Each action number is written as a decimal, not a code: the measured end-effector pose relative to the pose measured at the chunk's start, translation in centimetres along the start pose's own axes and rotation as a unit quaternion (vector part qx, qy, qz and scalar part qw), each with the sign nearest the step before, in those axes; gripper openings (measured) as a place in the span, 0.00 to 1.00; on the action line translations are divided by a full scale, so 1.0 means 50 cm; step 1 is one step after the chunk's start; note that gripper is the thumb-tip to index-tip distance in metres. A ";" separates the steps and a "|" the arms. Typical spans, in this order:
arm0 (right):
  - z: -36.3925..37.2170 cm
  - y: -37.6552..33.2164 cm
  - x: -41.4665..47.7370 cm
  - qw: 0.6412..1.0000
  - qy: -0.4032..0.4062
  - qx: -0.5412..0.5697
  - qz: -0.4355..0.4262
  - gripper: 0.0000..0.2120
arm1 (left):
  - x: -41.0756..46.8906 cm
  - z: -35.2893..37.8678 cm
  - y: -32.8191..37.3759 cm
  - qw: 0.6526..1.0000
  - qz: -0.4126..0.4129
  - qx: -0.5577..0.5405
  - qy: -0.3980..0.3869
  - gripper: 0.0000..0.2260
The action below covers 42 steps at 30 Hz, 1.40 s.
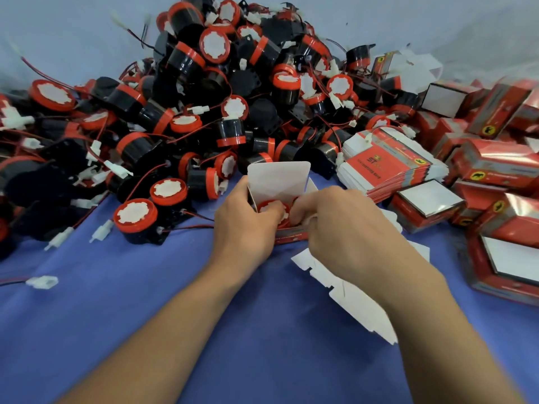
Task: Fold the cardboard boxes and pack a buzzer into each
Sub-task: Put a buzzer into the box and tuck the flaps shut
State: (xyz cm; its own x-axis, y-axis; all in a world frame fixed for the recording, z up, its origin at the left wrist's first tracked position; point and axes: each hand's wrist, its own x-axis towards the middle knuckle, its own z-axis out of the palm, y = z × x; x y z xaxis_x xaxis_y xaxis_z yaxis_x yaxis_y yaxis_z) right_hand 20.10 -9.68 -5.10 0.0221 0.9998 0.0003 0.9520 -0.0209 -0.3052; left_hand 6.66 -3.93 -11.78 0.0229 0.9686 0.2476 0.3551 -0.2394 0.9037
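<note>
An open red and white cardboard box [278, 176] stands at the middle of the blue table, its white lid flap upright. A buzzer [272, 207] with a red cap sits inside it. My left hand [243, 221] grips the box's left wall, thumb reaching in toward the buzzer. My right hand [335, 225] curls over the box's right side, fingertips pressing down inside next to the buzzer. A big heap of black and red buzzers [204, 91] with red wires lies behind.
A stack of flat unfolded boxes [388, 163] lies right of the open box. Packed red boxes [493, 182] pile up along the right edge. A flat white carton blank [344, 290] lies under my right forearm. A loose white connector [42, 281] rests at left.
</note>
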 end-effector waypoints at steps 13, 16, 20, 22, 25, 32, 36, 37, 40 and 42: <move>0.033 0.013 0.004 0.982 0.183 0.032 -0.027 0.17 | 0.002 0.002 -0.006 1.000 0.013 0.002 -0.005 0.17; 0.030 0.007 0.003 0.982 0.180 -0.054 -0.010 0.10 | 0.001 0.002 -0.003 1.000 0.019 0.008 0.001 0.17; 0.029 -0.007 -0.003 0.976 0.143 -0.162 -0.033 0.11 | 0.001 0.000 -0.005 1.000 0.015 0.011 -0.005 0.18; 0.030 -0.017 -0.005 0.981 0.083 -0.171 -0.041 0.11 | 0.002 0.001 -0.007 1.000 0.014 0.012 -0.005 0.18; 0.027 -0.022 -0.010 0.987 0.018 -0.154 -0.050 0.09 | 0.001 0.001 -0.007 1.000 0.018 0.015 -0.002 0.18; 0.015 -0.004 -0.008 0.994 -0.044 -0.104 -0.008 0.20 | 0.005 0.001 -0.006 1.000 0.009 0.007 -0.013 0.17; 0.017 -0.016 -0.021 0.999 0.009 -0.052 -0.001 0.18 | 0.006 0.002 -0.011 1.000 -0.005 0.002 -0.012 0.15; 0.018 -0.014 -0.020 0.999 0.027 -0.025 0.001 0.19 | 0.006 0.002 -0.011 1.000 -0.008 0.003 -0.014 0.15; 0.019 -0.004 -0.007 0.996 0.069 0.050 0.017 0.17 | 0.005 0.002 -0.009 1.000 -0.015 0.001 -0.018 0.16; 0.015 0.000 -0.001 0.990 0.110 0.087 0.023 0.10 | 0.004 0.002 -0.007 1.000 -0.019 0.004 -0.017 0.15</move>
State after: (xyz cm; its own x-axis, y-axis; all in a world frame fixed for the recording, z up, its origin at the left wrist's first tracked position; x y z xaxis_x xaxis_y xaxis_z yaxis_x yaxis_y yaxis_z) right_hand 19.85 -9.73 -5.81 0.1491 0.9714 0.1845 0.8816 -0.0461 -0.4698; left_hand 6.63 -3.64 -12.05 0.0411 0.9787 0.2013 0.3636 -0.2023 0.9093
